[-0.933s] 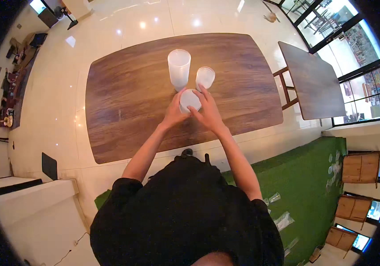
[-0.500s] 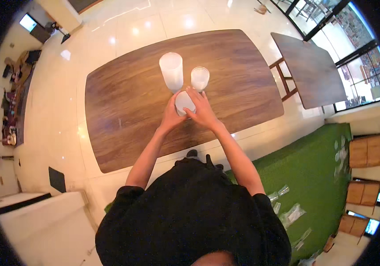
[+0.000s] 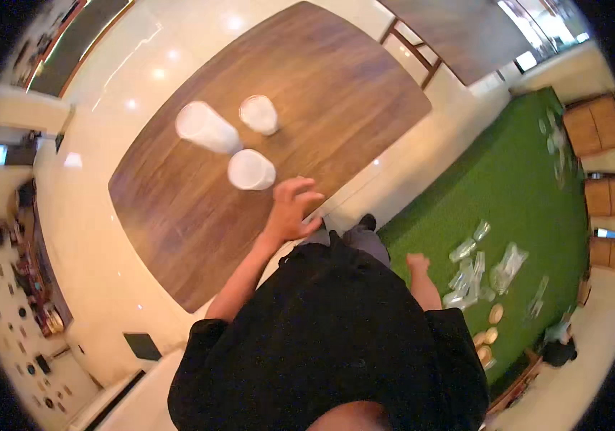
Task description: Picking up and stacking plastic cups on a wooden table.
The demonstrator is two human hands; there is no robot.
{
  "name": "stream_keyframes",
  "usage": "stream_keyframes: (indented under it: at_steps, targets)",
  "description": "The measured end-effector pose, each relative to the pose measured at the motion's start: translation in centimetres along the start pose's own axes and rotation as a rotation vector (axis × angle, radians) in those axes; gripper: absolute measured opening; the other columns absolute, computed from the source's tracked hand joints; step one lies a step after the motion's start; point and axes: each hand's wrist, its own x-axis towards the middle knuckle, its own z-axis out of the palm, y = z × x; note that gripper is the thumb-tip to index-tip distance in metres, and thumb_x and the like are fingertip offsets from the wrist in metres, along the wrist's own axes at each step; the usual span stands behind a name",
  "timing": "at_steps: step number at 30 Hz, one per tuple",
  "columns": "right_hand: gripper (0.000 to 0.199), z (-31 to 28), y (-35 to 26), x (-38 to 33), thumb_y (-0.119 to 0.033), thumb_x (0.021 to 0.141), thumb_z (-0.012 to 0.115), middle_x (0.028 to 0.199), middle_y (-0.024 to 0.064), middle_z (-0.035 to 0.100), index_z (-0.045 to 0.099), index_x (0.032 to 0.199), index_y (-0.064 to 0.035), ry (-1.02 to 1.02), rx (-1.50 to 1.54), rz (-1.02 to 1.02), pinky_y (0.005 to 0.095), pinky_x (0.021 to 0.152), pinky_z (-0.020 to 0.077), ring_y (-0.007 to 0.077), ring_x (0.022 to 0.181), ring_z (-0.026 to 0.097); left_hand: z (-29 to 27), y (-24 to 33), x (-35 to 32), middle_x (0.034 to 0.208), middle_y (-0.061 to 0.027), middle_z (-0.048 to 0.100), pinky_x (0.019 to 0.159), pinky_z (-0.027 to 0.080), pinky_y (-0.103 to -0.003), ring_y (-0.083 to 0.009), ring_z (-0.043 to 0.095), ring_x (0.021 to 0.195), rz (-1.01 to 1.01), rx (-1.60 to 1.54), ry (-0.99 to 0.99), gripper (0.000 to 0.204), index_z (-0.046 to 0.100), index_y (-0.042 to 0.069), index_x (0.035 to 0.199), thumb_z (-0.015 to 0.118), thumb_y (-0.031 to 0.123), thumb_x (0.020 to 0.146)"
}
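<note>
Three white cup-shaped containers stand close together on the wooden table: a tall one (image 3: 208, 128), a shorter one (image 3: 259, 115), and a squat one (image 3: 251, 170) nearest to me. Whether each is a single cup or a stack I cannot make out. My left hand (image 3: 294, 208) hovers at the table's near edge, just right of the squat container and apart from it. Its fingers are spread and nothing is in them. Down at my right side, beyond the table, my right hand (image 3: 417, 263) hangs above the green mat, its fingers too small and smeared to read.
The wooden table (image 3: 336, 86) has a second table (image 3: 458, 36) behind it on the right. On the green mat (image 3: 458, 187) lie several clear plastic packs (image 3: 469, 276) and some round tan items (image 3: 491, 335). Wooden chairs (image 3: 594, 129) line the right side.
Both hands have let go of the nearest white container, which stays on the table. My right hand has swung down to my right side; my body and view have turned right.
</note>
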Motion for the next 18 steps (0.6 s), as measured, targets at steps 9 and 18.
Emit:
stream_keyframes:
  at_steps: [9,18]
  targets:
    - [0.067,11.2,-4.9,-14.0,-0.038,0.071,0.068,0.135,0.0304,0.028,0.047,0.127,-0.0076,0.362,0.916,0.66,0.0481,0.095,0.0418,0.0459,0.116,0.043,8.8,2.4,6.5,0.138,-0.0238,0.029,0.101,0.033,-0.049,-0.042,0.036,0.123,-0.026,-0.224,-0.946,0.059,0.038,0.011,0.135,0.055,0.041,0.087]
    - [0.067,8.4,-6.9,-12.8,-0.035,0.072,0.068,0.142,0.0283,0.018,0.044,0.129,-0.009,0.242,1.342,0.982,0.0479,0.096,0.0418,0.0456,0.118,0.042,21.4,8.3,16.8,0.141,-0.0218,0.022,0.099,0.035,-0.049,-0.0417,0.041,0.119,0.189,-0.222,-1.211,0.061,0.033,0.012,0.138,0.058,0.036,0.088]
